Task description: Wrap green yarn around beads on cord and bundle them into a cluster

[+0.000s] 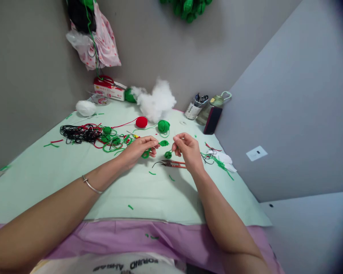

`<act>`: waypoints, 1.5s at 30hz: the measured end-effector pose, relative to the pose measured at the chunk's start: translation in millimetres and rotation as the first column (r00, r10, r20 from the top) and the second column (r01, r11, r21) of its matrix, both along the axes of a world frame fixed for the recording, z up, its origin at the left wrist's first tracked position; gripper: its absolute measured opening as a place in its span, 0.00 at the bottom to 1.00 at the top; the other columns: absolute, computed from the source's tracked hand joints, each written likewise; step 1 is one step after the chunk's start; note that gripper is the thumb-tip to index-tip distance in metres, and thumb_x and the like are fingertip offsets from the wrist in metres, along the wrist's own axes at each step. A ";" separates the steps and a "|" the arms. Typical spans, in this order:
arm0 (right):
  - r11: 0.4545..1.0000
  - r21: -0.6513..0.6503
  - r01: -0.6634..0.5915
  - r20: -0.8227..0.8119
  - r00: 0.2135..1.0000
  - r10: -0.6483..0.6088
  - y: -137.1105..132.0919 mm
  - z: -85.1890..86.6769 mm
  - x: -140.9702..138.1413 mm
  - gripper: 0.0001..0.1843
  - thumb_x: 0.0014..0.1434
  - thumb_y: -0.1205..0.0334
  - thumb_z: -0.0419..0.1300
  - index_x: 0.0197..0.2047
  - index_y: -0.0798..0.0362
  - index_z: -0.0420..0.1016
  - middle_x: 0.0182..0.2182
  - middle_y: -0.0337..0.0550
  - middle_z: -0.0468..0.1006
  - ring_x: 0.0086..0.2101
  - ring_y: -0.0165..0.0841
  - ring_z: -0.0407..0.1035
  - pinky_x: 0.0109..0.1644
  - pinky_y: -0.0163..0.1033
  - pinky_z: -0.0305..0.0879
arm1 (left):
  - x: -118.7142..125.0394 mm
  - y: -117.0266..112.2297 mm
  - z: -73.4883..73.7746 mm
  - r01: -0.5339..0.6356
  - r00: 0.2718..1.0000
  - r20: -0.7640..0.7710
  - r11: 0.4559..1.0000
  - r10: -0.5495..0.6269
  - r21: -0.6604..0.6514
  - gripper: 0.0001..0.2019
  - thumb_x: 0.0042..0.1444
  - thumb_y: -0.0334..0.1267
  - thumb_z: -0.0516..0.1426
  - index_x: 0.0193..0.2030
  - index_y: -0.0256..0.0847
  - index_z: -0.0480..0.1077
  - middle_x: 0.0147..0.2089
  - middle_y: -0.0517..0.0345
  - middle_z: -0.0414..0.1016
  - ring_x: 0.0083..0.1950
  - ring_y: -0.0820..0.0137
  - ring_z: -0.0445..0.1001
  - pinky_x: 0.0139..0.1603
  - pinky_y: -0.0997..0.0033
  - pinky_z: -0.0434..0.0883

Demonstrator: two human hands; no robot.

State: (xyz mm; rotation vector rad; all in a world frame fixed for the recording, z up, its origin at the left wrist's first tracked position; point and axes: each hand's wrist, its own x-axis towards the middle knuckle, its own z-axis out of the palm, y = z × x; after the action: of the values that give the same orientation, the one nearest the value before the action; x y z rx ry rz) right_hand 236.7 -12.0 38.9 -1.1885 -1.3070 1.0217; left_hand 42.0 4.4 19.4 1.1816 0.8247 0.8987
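The person's left hand [145, 146] has its thumb and finger pinched together at the near end of a small green leaf-shaped yarn piece [164, 143], which sticks out sideways above the pale-green covered bench [114, 205]. The right hand [187, 146] is just beside it, its thumb and forefinger drawn together; whether that grip has hold of a thread or a needle cannot be told. A small dark-green round yarn ball [168, 155] sits just below the right fingertips.

The leaf piece is small and held near its end, so a sharp pull could slip it from the left grip. Loose strands could snag, since a black yarn tangle [81, 134] mixed with red and green lies just past the left hand. The orange-handled metal snips [174, 163] lie under the right hand, where a lowered wrist could nudge them or catch their blades on yarn.

Room is widest towards the near edge, where only a few green yarn snippets [130, 207] lie. Beyond the hands, a bright-green yarn ball [163, 126] and fluffy white stuffing [157, 101] limit reach; at right, a dark upright phone [212, 120] stands close to the wall.
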 end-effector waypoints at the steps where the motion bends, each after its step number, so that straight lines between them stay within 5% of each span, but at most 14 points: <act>1: 0.999 0.030 0.034 -0.014 0.999 -0.034 1.2 0.6 2.6 0.16 0.54 0.49 0.68 0.31 0.52 0.71 0.21 0.35 0.74 0.18 0.23 0.60 0.21 0.31 0.54 | 0.0 -0.4 0.3 0.002 1.000 0.013 1.000 -0.002 -0.020 0.15 0.52 0.50 0.64 0.34 0.39 0.72 0.31 0.58 0.72 0.33 0.71 0.71 0.35 0.72 0.69; 6: 0.968 0.172 0.182 -0.090 0.982 -0.169 3.1 2.9 9.0 0.13 0.53 0.52 0.70 0.31 0.52 0.77 0.22 0.33 0.68 0.21 0.24 0.59 0.25 0.33 0.60 | 1.3 0.0 -1.9 0.007 0.997 0.075 0.998 -0.003 -0.059 0.16 0.49 0.49 0.66 0.33 0.38 0.72 0.33 0.59 0.74 0.35 0.72 0.74 0.41 0.69 0.73; 13: 0.982 0.182 0.059 -0.074 0.996 -0.046 -7.0 6.4 -5.4 0.13 0.55 0.53 0.68 0.36 0.52 0.76 0.29 0.40 0.80 0.25 0.28 0.69 0.31 0.36 0.69 | 3.8 -1.2 -4.4 0.023 0.999 0.046 0.999 -0.021 -0.049 0.16 0.48 0.49 0.67 0.32 0.38 0.73 0.32 0.55 0.76 0.34 0.70 0.75 0.39 0.67 0.74; 21: 0.993 0.112 -0.028 0.130 0.991 0.013 -8.9 -0.3 -8.6 0.12 0.55 0.52 0.67 0.34 0.53 0.80 0.31 0.40 0.77 0.24 0.26 0.63 0.29 0.37 0.64 | 2.6 -1.8 -4.6 0.030 0.999 0.022 0.997 -0.028 -0.065 0.14 0.51 0.48 0.65 0.34 0.37 0.74 0.37 0.53 0.78 0.33 0.70 0.77 0.36 0.69 0.71; 45: 0.970 0.241 -0.034 0.273 0.962 -0.034 -6.4 -9.1 -9.5 0.07 0.58 0.56 0.66 0.34 0.49 0.82 0.31 0.41 0.74 0.29 0.30 0.64 0.32 0.38 0.61 | 3.0 -1.7 -5.7 0.033 0.998 0.060 0.998 -0.030 -0.055 0.17 0.50 0.51 0.66 0.34 0.37 0.75 0.38 0.52 0.78 0.33 0.69 0.77 0.39 0.66 0.73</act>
State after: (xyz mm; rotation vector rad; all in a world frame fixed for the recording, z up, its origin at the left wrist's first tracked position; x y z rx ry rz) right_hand 227.1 -18.3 29.8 -1.1687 -1.5996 0.6862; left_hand 44.9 2.7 13.7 1.1112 0.7768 0.8756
